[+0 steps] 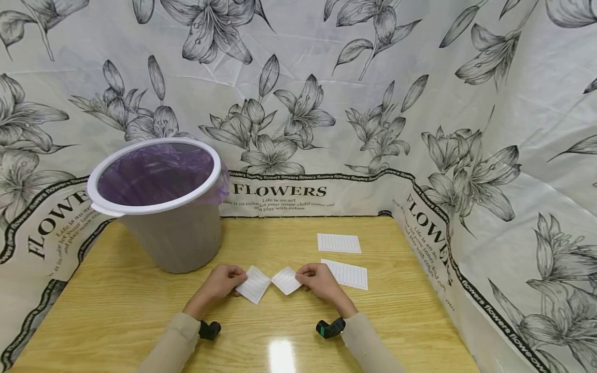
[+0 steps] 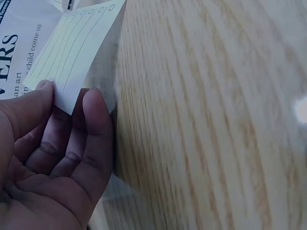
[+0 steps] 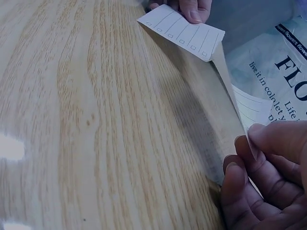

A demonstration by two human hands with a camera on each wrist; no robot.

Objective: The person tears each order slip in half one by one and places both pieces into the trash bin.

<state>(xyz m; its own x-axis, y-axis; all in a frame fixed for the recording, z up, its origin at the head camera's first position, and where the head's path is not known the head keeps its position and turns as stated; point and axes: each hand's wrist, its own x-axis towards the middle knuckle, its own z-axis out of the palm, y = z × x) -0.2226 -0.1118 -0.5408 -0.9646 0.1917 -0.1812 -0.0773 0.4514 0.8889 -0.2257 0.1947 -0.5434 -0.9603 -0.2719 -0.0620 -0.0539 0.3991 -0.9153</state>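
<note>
A small piece of white lined paper (image 1: 253, 286) is pinched at its left corner between the thumb and fingers of my left hand (image 1: 223, 282). A second small piece of paper (image 1: 286, 280) is held the same way by its right corner in my right hand (image 1: 321, 282). Over the table, the two pieces meet almost corner to corner in the head view. Small printed boxes line one edge of the left piece (image 2: 81, 50). From the right wrist, the right piece (image 3: 226, 74) shows nearly edge-on, its lower end between thumb and fingertips.
Two white lined sheets (image 1: 339, 243) (image 1: 352, 276) lie on the wooden table (image 1: 261, 342) right of centre, the nearer one partly behind my right hand. At the back left stands a grey trash bin (image 1: 179, 243) with a purple liner (image 1: 135, 178). Flower-printed cloth (image 1: 298, 31) surrounds the table.
</note>
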